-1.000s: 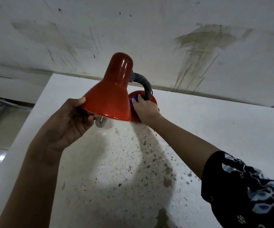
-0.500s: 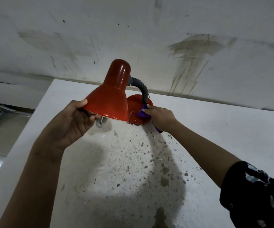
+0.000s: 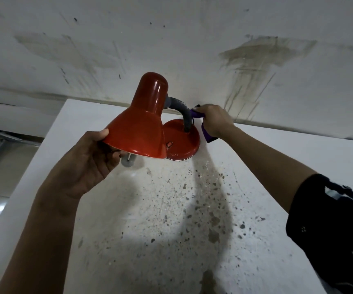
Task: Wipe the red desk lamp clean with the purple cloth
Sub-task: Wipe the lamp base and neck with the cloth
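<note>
Grip of left hand on shade rim of red desk lamp, of right hand round purple cloth

1 wide-angle view, worn on the person's head, looks forward and down from close above both forearms. The left hand sits left of centre; the right hand lies beyond it, to its right, with the wall just behind.
</note>
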